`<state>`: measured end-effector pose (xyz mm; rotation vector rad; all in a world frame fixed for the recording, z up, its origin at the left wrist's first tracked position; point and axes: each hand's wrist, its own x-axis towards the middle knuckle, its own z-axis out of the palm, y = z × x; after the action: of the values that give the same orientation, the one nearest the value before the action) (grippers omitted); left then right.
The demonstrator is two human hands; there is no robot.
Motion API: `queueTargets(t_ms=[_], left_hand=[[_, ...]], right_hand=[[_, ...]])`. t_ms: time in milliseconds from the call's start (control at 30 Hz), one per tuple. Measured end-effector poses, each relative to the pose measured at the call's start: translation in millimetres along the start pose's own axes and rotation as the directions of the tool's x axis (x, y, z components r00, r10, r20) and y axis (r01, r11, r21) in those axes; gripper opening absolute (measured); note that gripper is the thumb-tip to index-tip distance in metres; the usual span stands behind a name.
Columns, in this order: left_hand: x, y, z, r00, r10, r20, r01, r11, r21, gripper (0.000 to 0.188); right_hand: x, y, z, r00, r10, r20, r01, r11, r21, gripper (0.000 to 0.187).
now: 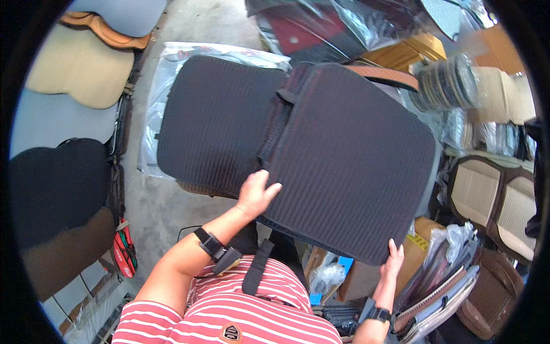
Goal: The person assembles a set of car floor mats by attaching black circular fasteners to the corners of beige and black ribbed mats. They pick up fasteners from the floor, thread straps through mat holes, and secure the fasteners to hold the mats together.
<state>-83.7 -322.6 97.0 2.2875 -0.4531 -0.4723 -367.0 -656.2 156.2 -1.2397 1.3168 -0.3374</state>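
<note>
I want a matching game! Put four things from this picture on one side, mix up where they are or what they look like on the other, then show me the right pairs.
Things:
1. shirt
2. left hand
3. plastic sheet
4. right hand

Places and looks:
A. at the lower right corner of the black cover
B. clear, showing past the cover's left edge
C. red with white stripes
D. at the cover's near edge, around its middle

Pairs: 1-C, 2-D, 3-B, 4-A

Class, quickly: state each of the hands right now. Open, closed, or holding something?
Left hand: closed, holding the black mat by its near edge.
Right hand: closed, holding the same black mat at its lower right corner.
</note>
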Motion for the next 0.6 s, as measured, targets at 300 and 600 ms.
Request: queueTargets(t_ms=[300, 600], left_hand=[[-21, 11, -2, 0.995, -0.084, 0.059, 0.098, 0.949, -0.299, 0.047], [-31, 8, -32, 0.990, 0.136, -0.030, -0.139, 0.939, -0.314, 0.041]], right_hand=[[-15, 24, -26, 0.984, 0.130, 0.120, -0.142, 0.985, 0.099, 0.056], [-57, 2, 29, 0.998, -0.058, -0.011, 0.058, 0.998, -0.035, 0.054]])
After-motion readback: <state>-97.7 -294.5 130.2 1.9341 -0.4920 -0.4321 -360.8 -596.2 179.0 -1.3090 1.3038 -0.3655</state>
